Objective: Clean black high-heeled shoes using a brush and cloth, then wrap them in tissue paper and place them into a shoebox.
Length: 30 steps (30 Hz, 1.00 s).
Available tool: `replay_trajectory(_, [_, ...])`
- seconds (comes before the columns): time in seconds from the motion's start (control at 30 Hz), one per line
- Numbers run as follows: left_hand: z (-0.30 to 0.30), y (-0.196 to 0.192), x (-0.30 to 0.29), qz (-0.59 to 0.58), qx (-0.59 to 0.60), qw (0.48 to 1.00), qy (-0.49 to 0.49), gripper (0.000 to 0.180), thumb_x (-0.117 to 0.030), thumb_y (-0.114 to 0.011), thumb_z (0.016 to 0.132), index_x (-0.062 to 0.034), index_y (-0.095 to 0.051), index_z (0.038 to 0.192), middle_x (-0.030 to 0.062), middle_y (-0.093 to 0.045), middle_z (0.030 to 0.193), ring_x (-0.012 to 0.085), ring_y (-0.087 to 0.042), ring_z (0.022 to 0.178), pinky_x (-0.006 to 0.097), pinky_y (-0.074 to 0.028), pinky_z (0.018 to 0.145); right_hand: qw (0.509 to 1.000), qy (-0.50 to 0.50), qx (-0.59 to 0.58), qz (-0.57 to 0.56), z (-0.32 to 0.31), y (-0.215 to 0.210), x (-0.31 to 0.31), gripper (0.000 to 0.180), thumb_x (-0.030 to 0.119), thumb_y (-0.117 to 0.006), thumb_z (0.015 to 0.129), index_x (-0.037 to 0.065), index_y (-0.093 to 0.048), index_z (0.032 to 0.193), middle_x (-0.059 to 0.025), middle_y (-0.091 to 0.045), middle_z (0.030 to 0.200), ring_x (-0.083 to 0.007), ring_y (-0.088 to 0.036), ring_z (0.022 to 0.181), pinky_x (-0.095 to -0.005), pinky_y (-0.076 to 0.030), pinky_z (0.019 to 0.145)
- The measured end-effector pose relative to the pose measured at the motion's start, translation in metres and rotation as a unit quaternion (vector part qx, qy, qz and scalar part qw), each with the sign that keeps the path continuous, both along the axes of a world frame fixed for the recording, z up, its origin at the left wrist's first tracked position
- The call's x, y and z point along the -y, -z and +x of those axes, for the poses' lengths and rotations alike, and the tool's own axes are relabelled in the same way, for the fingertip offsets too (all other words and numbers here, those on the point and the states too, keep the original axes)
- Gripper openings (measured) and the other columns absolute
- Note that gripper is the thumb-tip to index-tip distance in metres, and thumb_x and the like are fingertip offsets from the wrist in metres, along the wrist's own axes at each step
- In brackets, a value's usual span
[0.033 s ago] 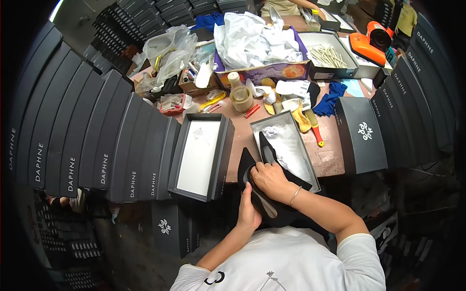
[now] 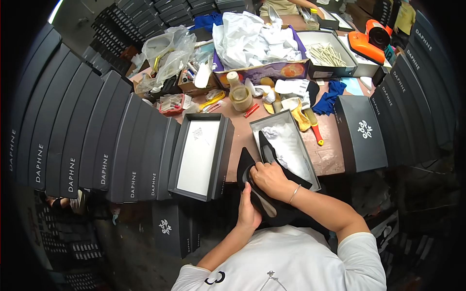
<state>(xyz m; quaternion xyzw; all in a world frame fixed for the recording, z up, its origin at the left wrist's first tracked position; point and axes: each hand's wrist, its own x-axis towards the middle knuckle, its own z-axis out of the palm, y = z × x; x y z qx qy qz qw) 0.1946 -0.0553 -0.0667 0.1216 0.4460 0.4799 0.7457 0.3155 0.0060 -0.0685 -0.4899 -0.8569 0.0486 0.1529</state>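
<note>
A black pointed shoe (image 2: 247, 160) with a tan insole is held in front of my body, its toe angled away from me. My left hand (image 2: 249, 209) grips its side, the thumb along the rim. With the fingers bent, my right hand (image 2: 273, 180) presses into the shoe's opening; the fingertips are hidden inside. Just beyond, a second black pointed shoe (image 2: 267, 144) lies in an open grey shoebox (image 2: 312, 167) on white tissue paper (image 2: 290, 145).
A grey box lid (image 2: 199, 160), white inside, lies left of the shoebox. Stacked dark shoeboxes (image 2: 92, 140) flank the left; more (image 2: 361, 136) stand right. Behind are a glue jar (image 2: 240, 97), a red-handled brush (image 2: 317, 131), a purple carton (image 2: 262, 75) of crumpled paper and an orange device (image 2: 365, 47).
</note>
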Motion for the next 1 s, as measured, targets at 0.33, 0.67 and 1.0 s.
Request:
replay_trajectory(0.33, [-0.035, -0.004, -0.027, -0.018, 0.197, 0.98, 0.038, 0.07, -0.056, -0.032, 0.095, 0.0058, -0.054, 0.119, 0.0194, -0.064, 0.107, 0.0292, -0.067, 0.089, 0.04, -0.057, 0.08, 0.983, 0.148, -0.095, -0.05, 0.087, -0.028, -0.001, 0.011, 0.012, -0.062, 0.077, 0.002, -0.059, 0.078, -0.0162, -0.061, 0.076, -0.0362, -0.063, 0.065, -0.0434, -0.052, 0.058])
replay_trajectory(0.67, [-0.001, -0.033, -0.011, 0.005, 0.077, 0.997, 0.02, 0.062, -0.057, -0.038, 0.096, -0.0043, -0.049, 0.127, 0.011, -0.059, 0.119, 0.0232, -0.059, 0.109, 0.037, -0.049, 0.093, 0.996, -0.059, -0.07, 0.021, 0.014, -0.02, -0.008, 0.013, 0.02, -0.064, 0.075, 0.008, -0.059, 0.075, -0.0069, -0.06, 0.072, -0.0234, -0.065, 0.064, -0.0367, -0.049, 0.058])
replay_trajectory(1.0, [-0.026, -0.005, -0.01, -0.015, 0.094, 0.995, 0.023, 0.061, -0.053, -0.039, 0.095, 0.0015, -0.054, 0.118, 0.0153, -0.064, 0.103, 0.0271, -0.066, 0.089, 0.041, -0.056, 0.081, 0.984, 0.075, -0.142, -0.076, 0.08, -0.031, -0.003, 0.043, 0.007, -0.064, 0.077, 0.003, -0.054, 0.12, -0.0211, -0.056, 0.118, -0.0357, -0.057, 0.107, -0.041, -0.048, 0.09])
